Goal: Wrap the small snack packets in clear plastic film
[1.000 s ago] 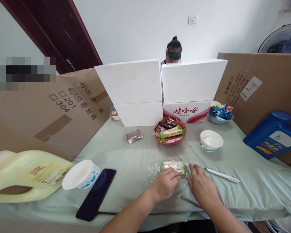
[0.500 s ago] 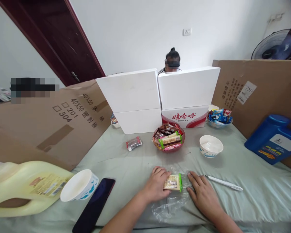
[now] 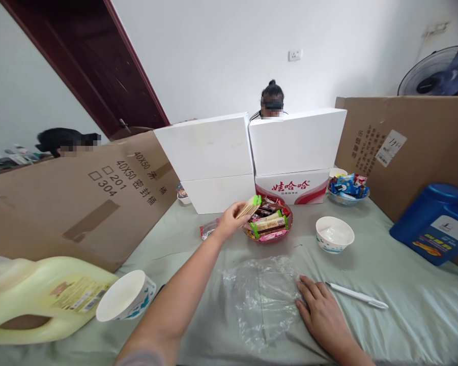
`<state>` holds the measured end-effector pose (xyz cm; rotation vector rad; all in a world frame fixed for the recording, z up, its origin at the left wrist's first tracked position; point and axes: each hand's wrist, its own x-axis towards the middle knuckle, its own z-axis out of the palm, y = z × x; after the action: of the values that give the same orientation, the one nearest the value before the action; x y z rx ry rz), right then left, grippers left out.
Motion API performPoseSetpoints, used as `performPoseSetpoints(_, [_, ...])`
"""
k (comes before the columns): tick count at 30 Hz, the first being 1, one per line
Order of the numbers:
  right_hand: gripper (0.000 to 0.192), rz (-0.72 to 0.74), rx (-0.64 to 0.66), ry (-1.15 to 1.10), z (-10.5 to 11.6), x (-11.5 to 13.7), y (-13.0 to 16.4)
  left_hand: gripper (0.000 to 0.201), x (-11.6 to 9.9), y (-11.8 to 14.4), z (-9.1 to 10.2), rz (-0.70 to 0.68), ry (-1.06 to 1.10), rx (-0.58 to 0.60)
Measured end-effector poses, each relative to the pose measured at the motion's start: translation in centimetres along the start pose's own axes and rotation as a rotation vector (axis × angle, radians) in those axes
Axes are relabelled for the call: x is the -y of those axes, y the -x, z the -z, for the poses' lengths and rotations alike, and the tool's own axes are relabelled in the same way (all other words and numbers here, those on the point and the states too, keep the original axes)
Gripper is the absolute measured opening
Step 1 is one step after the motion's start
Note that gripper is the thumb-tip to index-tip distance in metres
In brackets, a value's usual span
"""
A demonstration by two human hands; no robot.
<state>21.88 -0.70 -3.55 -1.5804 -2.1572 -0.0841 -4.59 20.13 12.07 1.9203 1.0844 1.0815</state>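
My left hand (image 3: 229, 219) is closed on a snack packet (image 3: 249, 207) with a green end, lifted at the left rim of a red basket (image 3: 290, 231). Wrapped snacks (image 3: 269, 223) in brown, green and pink fill that basket. My right hand (image 3: 320, 308) lies flat on the cloth, fingers stretched, its fingertips at the right edge of a clear plastic bag (image 3: 263, 300). The bag is spread out and looks flat. Just right of my right hand rests a white pen (image 3: 356, 295). A red and silver packet (image 3: 208, 230) is partly hidden behind my left hand.
White boxes (image 3: 206, 147) stand behind the basket, with a person (image 3: 272, 96) beyond. At right are a white bowl (image 3: 335, 234), a bowl of blue packets (image 3: 349, 190) and a blue jug (image 3: 435, 223). At left are a tilted bowl (image 3: 124, 297), a yellow jug (image 3: 61, 290) and cardboard (image 3: 99, 203).
My left hand has picked up the snack packet from the plastic bag and carried it forward to the basket. My right hand stays by the bag. My left arm now covers the phone.
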Motion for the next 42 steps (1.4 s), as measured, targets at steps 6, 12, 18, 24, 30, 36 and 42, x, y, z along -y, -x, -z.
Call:
performPoseSetpoints(6, [0.037, -0.002, -0.003, 0.014, 0.3, 0.2, -0.1, 0.051, 1.4, -5.0, -3.8, -0.016, -0.324, 0.168])
performPoseSetpoints(12, [0.035, -0.003, -0.019, 0.010, 0.4, 0.1, 0.0, 0.048, 0.4, -3.8, -3.8, -0.095, -0.440, 0.074])
performPoseSetpoints(18, [0.034, -0.002, -0.020, 0.001, 0.5, 0.3, -0.4, 0.026, -2.3, 6.6, -7.4, -0.318, -0.510, 0.038])
performPoseSetpoints(24, [0.026, -0.079, 0.021, 0.058, 2.7, 1.1, 1.8, 0.069, 0.6, 18.3, -10.3, -0.060, -0.788, 0.417])
performPoseSetpoints(30, [0.029, -0.165, -0.058, 0.050, 7.9, 3.2, 1.9, 0.081, 0.6, 20.5, -6.8, -0.153, -0.685, 0.640])
performPoseSetpoints(36, [0.029, 0.018, 0.290, -0.018, 4.0, 7.0, -5.0, 0.027, 1.1, 16.8, -9.9, -0.138, -0.676, 0.389])
performPoseSetpoints(42, [0.037, -0.001, 0.313, 0.143, 1.7, 6.0, -3.6, 0.059, 3.7, 15.7, -7.8, -0.046, -0.794, 0.373])
